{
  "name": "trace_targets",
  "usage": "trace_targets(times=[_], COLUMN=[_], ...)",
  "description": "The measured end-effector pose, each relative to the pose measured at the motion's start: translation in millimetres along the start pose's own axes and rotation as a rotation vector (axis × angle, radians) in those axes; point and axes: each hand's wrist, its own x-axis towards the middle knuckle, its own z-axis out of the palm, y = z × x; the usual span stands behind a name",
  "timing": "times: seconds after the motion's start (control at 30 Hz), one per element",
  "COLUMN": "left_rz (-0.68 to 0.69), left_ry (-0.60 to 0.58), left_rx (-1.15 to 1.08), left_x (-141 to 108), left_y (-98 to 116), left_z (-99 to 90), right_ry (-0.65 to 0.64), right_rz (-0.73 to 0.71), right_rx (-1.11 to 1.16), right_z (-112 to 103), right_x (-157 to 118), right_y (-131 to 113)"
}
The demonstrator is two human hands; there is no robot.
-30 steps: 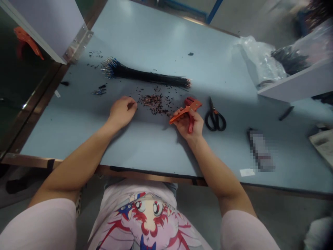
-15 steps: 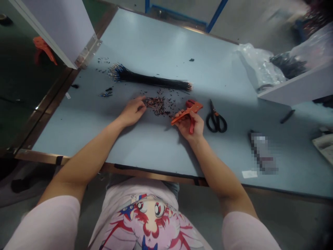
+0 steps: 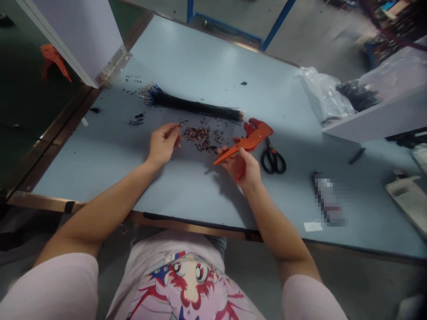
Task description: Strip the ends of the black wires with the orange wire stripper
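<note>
Left hand [image 3: 163,143] | grip pinched on wire bit [image 3: 180,125] | right hand [image 3: 240,168] | grip clamped on wire stripper [image 3: 248,142]

Pale blue laminate bench top [image 3: 213,75] is sitting under soft, slightly dim light, brighter towards the far side. My right hand [image 3: 238,168] is throwing a soft shadow down-left. Clear plastic bag [image 3: 323,95] is catching faint glare. Fisheye is bowing the brass-coloured bench edge [image 3: 133,218]. Top-right corner is smearing. Mosaic pixelation is obscuring one rectangular object [image 3: 328,200].
</note>
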Motion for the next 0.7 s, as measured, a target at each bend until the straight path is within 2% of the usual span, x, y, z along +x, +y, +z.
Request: trace_targets(times=[0.07, 0.13, 0.23, 0.33, 0.5, 0.7], left_rz=[-0.038, -0.07, -0.117, -0.064, 0.187, 0.303], left_ry=[-0.074, -0.145, -0.182, -0.155, -0.095, -0.17], left_rx=[-0.065, -0.108, -0.108, -0.006, 0.275, 0.379], left_x=[-5, -9, -13, -17, -24, -36], left_y=[2, 3, 4, 5, 10, 15], left_z=[5.1, 9.2, 11.9, 11.0, 9.1, 13.7], right_ry=[-0.071, -0.112, -0.148, -0.171, -0.194, -0.223], right_rz=[0.075, 0.236, 0.425, 0.435, 0.438, 0.475], right_rx=[-0.028, -0.085, -0.183, -0.231, -0.109, -0.157], right_z=[12, 19, 17, 4, -14, -14], right_x=[-12, -22, -30, -31, -28, -29], right_y=[-3, -1, 9, 20, 20, 15])
